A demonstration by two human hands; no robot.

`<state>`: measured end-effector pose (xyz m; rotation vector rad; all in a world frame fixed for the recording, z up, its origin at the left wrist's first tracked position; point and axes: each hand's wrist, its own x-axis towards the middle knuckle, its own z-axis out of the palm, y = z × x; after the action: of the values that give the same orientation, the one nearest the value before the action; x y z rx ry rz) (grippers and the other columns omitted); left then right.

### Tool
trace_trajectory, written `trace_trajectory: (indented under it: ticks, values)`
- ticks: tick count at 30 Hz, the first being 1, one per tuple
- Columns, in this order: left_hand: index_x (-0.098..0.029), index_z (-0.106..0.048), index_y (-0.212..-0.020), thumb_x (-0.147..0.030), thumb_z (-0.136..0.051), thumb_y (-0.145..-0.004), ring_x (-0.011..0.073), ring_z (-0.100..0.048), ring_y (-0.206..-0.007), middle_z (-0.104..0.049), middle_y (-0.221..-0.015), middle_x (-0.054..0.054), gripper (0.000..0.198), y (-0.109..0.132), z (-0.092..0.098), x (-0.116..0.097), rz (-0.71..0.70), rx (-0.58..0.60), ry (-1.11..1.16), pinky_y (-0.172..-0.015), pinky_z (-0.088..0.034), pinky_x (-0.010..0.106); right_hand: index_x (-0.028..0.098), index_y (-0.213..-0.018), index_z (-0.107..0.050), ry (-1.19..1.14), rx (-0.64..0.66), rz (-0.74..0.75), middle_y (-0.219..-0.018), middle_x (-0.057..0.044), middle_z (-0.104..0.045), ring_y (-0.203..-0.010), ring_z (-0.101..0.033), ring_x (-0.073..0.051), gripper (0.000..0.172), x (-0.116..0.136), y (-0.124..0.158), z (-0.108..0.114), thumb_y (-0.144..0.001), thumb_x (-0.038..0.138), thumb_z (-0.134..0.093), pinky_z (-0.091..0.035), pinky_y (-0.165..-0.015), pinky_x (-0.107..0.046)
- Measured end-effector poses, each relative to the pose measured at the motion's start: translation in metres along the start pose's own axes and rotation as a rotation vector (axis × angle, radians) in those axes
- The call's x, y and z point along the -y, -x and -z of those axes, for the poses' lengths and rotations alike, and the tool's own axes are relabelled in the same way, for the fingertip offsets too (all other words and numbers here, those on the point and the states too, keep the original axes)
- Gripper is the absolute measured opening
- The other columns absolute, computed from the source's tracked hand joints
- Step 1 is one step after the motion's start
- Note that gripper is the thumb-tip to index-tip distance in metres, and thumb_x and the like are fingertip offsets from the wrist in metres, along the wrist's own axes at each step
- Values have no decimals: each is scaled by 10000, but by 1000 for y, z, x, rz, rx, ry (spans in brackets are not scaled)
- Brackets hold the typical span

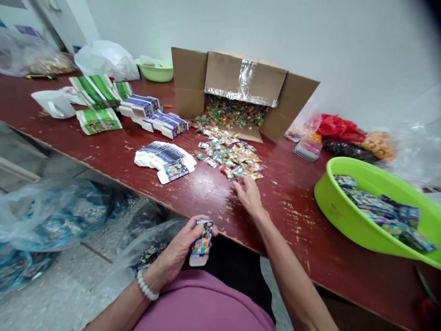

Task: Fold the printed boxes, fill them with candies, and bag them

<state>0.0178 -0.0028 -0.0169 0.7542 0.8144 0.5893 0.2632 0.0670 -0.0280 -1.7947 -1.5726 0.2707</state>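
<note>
My left hand (184,241) is wrapped round a small, dark, colourfully printed carton (201,243) in front of my lap. The carton's white end flap points down towards me. My right hand (248,195) reaches to the near edge of a pile of small wrapped candies (229,154), its fingers apart and slightly bent. Its fingertips touch or nearly touch the nearest packets. Left of the pile, a fanned row of flattened cartons (165,158) lies on the table. Behind the pile, a cardboard box (244,76) on its side spills more candies.
A green basin (330,207) with filled dark cartons stands at right. Banded purple carton stacks (168,124), green carton stacks (99,122) and a white mug (53,103) are at left. Plastic bags (69,216) of packets lie below the edge of the red table (275,202).
</note>
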Motion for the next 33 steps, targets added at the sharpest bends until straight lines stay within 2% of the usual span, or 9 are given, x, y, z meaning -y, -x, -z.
trace_trajectory:
  ticks: [2, 5, 8, 12, 15, 17, 21, 26, 33]
  values:
    - [-198, -576, -1130, -462, -683, -866, 149, -619, -830, -672, -1034, 68, 388, 1, 9, 7, 36, 27, 2, -696, -478, 239, 121, -1215, -642, 88, -20, 2, -1230, -186, -660, -1136, -560, -324, 372, -19, -24, -4, -867, 233, -579, -399, -1004, -478]
    - [-196, -571, -1012, -384, -781, -776, 132, -578, -747, -620, -886, 9, 367, 6, 26, 15, 104, 47, -24, -670, -457, 241, 159, -1158, -691, 133, 10, 18, -1225, -165, -674, -1142, -525, -343, 324, -33, -32, -9, -859, 223, -585, -384, -991, -506]
    - [-207, -552, -971, -337, -780, -741, 130, -548, -729, -574, -829, -23, 349, 11, 47, 12, 82, 18, -167, -661, -442, 238, 231, -1049, -738, 154, 61, 56, -1148, -102, -717, -1098, -542, -317, 243, -40, -17, -6, -882, 232, -560, -404, -961, -475]
    - [-222, -599, -1134, -316, -730, -713, 190, -574, -897, -624, -960, 6, 450, 15, 74, -9, 104, 72, -581, -778, -466, 270, 237, -1093, -725, 74, 141, 155, -1202, -73, -711, -1111, -588, -265, 330, -50, 12, 10, -860, 158, -506, -414, -999, -443]
    - [-236, -672, -1111, -327, -685, -694, 240, -580, -1001, -649, -1044, 26, 428, 15, 81, -24, 147, 158, -875, -819, -468, 277, 222, -1206, -664, -51, 108, 55, -1161, -69, -722, -1046, -637, -229, 416, -57, 26, 20, -851, 155, -457, -468, -957, -401]
    - [-222, -701, -1050, -305, -660, -682, 235, -589, -970, -654, -1025, 31, 380, 13, 79, -29, 175, 211, -987, -791, -467, 264, 205, -1183, -666, -68, 41, -37, -1106, -87, -722, -988, -647, -235, 360, -58, 30, 21, -899, 250, -450, -491, -911, -398]
    - [-191, -683, -1003, -344, -676, -682, 166, -562, -721, -645, -854, 9, 355, 7, 76, -31, 275, 270, -982, -607, -433, 226, 176, -1038, -713, 79, 2, -52, -1017, -136, -667, -978, -587, -297, 356, -57, 30, 15, -826, 449, -628, -453, -905, -456]
    - [-207, -737, -903, -312, -763, -594, 177, -569, -725, -677, -801, 1, 327, 13, 89, -26, 244, 292, -998, -595, -420, 213, 205, -942, -681, 164, 32, -65, -949, -94, -635, -922, -565, -268, 263, -58, 31, 12, -826, 437, -639, -447, -851, -412]
    - [-214, -718, -882, -299, -686, -677, 172, -550, -696, -642, -771, -10, 224, 27, 91, -24, 260, 288, -942, -581, -402, 215, 222, -1133, -663, 68, 149, -76, -1023, -86, -614, -955, -594, -251, 348, -55, 27, 22, -864, 438, -624, -475, -854, -376]
